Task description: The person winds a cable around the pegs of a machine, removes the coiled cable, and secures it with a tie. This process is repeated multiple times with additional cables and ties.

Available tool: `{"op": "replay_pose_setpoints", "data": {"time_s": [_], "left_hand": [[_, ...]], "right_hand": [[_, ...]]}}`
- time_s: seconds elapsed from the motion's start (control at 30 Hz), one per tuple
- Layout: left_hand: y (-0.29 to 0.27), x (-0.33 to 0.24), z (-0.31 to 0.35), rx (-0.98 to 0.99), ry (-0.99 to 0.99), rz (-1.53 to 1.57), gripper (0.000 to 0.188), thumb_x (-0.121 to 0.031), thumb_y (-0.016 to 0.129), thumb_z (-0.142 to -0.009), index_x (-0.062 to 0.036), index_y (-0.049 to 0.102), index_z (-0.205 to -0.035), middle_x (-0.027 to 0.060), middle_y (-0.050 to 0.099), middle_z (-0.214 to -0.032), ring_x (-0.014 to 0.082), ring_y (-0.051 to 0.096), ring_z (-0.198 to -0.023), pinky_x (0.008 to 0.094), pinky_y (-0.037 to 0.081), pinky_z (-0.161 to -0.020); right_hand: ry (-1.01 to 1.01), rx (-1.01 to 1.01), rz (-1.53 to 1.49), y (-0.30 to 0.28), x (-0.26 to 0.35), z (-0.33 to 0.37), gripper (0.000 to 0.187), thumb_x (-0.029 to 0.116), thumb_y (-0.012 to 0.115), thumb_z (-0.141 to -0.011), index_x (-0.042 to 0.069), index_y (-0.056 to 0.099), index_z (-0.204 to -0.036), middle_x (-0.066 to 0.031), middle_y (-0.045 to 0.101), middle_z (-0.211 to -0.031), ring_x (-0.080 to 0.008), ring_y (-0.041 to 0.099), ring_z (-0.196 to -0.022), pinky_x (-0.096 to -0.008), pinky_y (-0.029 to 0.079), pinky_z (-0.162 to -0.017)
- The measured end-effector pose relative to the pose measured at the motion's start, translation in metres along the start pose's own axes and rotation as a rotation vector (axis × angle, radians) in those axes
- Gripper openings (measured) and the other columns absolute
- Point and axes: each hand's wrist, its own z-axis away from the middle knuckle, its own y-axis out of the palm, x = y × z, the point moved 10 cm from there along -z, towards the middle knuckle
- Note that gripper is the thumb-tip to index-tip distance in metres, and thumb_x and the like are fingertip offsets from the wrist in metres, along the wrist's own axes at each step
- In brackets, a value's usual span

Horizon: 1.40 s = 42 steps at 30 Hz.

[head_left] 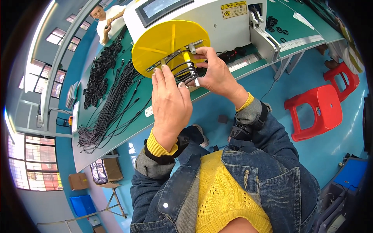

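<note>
A round yellow disc faces me on the front of a white machine. Across the disc runs a slim metal bar with small posts. Several loops of black cable are wound around the pegs in front of it. My right hand is curled at the right side of these loops, thumb below and index finger up by a post, gripping the cable. My left hand has its fingers stretched out, their tips at the bar's lower left end and the thumb beside the loops. What lies under its palm is hidden.
Long loose black cables and a pile of coiled ones lie on the green table at left. Small black rings and a steel ruler are at right. Red stools stand on the floor. A person stands at far left.
</note>
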Motion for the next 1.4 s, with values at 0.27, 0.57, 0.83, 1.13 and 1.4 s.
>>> {"op": "replay_pose_setpoints", "data": {"time_s": [0.27,0.57,0.83,1.13,1.4], "left_hand": [[0.013,0.016,0.002,0.105,-0.013,0.347,0.052,-0.009,0.042,-0.083,0.0180,0.027,-0.124,0.0398,0.031,-0.124,0.0506,0.035,-0.113,0.0471,0.027,-0.100],[0.001,0.015,-0.001,-0.037,0.012,0.188,0.047,-0.011,0.050,-0.081,0.0108,0.034,-0.120,0.0265,0.045,-0.104,0.0406,0.048,-0.089,0.0446,0.040,-0.081],[0.019,0.008,-0.004,0.095,0.079,0.205,0.024,-0.011,0.055,-0.079,0.0021,0.043,-0.095,0.0199,0.049,-0.087,0.0369,0.053,-0.073,0.0436,0.044,-0.062],[0.007,-0.015,0.032,0.118,0.065,0.202,0.019,-0.013,0.056,-0.079,-0.0017,0.043,-0.087,0.0181,0.050,-0.081,0.0357,0.055,-0.068,0.0439,0.046,-0.057],[0.105,-0.019,0.133,0.626,-0.224,0.346,0.030,-0.026,0.051,-0.087,0.0015,0.047,-0.097,0.0159,0.055,-0.092,0.0309,0.059,-0.074,0.0411,0.049,-0.060]], "right_hand": [[-0.005,0.083,-0.059,0.013,0.007,-0.002,0.077,0.010,0.079,-0.061,0.001,0.035,-0.124,-0.0158,0.045,-0.119,-0.0249,0.049,-0.111,-0.0344,0.044,-0.093],[-0.087,-0.109,-0.090,0.026,0.022,0.021,0.054,0.003,0.067,-0.070,0.001,0.042,-0.117,-0.0144,0.058,-0.094,-0.0259,0.060,-0.086,-0.0357,0.049,-0.074],[-0.208,-0.252,0.176,0.020,0.021,0.029,0.037,0.003,0.060,-0.075,0.000,0.040,-0.105,-0.0178,0.058,-0.075,-0.0341,0.059,-0.069,-0.0374,0.047,-0.060],[-0.120,-0.107,0.211,0.016,0.039,0.068,0.031,0.003,0.059,-0.074,0.000,0.038,-0.097,-0.0181,0.057,-0.068,-0.0366,0.058,-0.061,-0.0407,0.045,-0.051],[0.112,0.443,0.488,0.058,-0.063,0.146,0.027,0.008,0.058,-0.074,0.001,0.038,-0.091,-0.0210,0.056,-0.067,-0.0379,0.058,-0.062,-0.0442,0.044,-0.050]]}}
